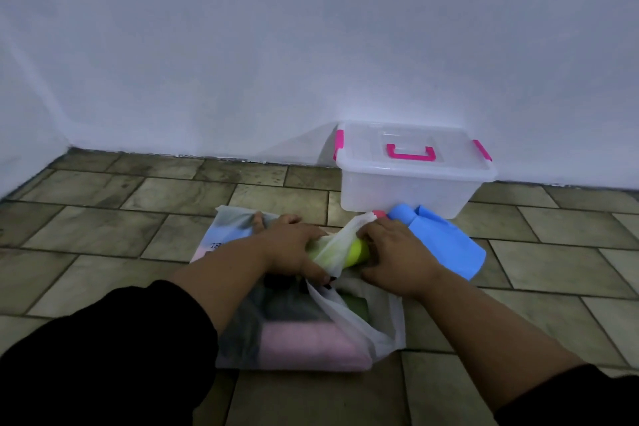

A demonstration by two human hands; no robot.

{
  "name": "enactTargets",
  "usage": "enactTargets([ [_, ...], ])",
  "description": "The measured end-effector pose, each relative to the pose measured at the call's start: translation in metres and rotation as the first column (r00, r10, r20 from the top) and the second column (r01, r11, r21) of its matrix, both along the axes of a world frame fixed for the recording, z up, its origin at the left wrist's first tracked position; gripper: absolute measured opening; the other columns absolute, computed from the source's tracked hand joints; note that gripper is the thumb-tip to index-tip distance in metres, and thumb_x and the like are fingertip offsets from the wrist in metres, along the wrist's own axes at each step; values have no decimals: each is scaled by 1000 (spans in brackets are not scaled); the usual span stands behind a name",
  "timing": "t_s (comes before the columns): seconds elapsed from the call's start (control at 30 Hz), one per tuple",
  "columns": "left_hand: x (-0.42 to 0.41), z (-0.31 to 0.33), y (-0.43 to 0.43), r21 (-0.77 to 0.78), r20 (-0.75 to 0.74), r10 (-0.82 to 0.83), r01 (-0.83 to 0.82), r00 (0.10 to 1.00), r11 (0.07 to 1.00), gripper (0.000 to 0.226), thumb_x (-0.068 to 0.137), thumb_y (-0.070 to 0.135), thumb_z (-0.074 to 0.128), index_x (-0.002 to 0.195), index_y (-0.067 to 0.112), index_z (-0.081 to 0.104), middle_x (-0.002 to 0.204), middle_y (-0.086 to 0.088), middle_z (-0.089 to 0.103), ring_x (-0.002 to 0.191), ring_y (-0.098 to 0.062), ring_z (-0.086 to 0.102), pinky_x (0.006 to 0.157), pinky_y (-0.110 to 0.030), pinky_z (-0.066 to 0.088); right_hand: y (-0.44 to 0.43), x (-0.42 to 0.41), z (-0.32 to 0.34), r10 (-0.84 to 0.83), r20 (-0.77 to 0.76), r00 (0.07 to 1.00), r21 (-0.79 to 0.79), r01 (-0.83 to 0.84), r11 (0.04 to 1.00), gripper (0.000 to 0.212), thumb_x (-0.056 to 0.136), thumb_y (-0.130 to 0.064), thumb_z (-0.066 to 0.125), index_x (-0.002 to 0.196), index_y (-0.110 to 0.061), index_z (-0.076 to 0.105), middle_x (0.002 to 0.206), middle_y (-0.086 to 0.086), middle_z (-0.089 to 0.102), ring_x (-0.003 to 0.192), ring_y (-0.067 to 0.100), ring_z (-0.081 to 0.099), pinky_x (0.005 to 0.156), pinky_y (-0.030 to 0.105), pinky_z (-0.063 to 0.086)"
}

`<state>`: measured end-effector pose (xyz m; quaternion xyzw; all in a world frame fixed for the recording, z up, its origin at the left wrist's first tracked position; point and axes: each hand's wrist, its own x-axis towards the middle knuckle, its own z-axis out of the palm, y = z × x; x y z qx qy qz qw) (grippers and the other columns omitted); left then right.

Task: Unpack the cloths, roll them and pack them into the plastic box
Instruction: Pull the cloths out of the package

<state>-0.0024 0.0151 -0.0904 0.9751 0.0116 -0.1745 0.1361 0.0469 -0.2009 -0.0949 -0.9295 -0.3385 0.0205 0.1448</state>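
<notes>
A translucent white bag point(349, 322) lies on the floor tiles with folded cloths inside; a pink cloth point(304, 346) and a dark one show through it. My left hand point(294, 245) and my right hand point(390, 249) both grip a yellow-green cloth point(358, 252) partly wrapped in the bag's white fabric. A blue cloth point(446, 239) lies unfolded on the floor to the right of my hands. Behind it against the wall stands the clear plastic box point(408, 187), its lid closed, with pink handle and pink latches.
A white wall point(311, 45) runs along the back, meeting the floor just behind the box. Brown-green floor tiles point(103, 218) spread left and right of the bag. My black sleeves fill the lower corners.
</notes>
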Motion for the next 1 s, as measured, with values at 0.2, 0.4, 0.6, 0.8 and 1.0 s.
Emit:
enactTargets([
  [0.2,9,12,-4,43,-92,-62,66,994,997,91,56,67,69,138,48,32,156,17,15,144,-15,3,104,-70,-8,-3,-6,3,18,-73,997,5,-17,1000,66,68,-36,73,127,-24,47,119,0,56,107,17,48,90,27,40],
  [0.4,10,9,-2,90,-105,-112,122,988,988,89,61,69,65,139,49,30,158,17,2,145,-17,-6,103,-71,-9,-3,-20,2,-42,-34,999,17,43,999,59,72,-42,67,125,-25,47,114,-2,60,103,17,55,85,32,48],
  [0.6,5,-5,1,57,1,-84,83,996,995,91,61,67,67,141,50,25,158,17,3,144,-12,-7,104,-67,-15,-21,-34,3,-11,-121,993,144,28,989,30,69,-34,71,95,-23,60,90,-5,60,84,12,55,72,28,47],
  [0.8,5,-7,0,88,38,-81,77,996,993,96,61,71,64,143,48,21,158,18,4,145,-11,-6,103,-66,-15,-11,-31,1,-63,-108,992,107,74,991,40,67,-40,68,98,-25,47,90,-6,57,85,17,55,74,37,47],
  [1.0,3,-8,0,101,69,-74,67,995,993,97,61,73,62,143,49,17,158,17,5,145,-11,-3,106,-66,-13,0,-27,-10,-122,47,991,69,119,991,54,67,-48,64,111,-31,37,94,-8,63,89,20,60,75,34,34],
])
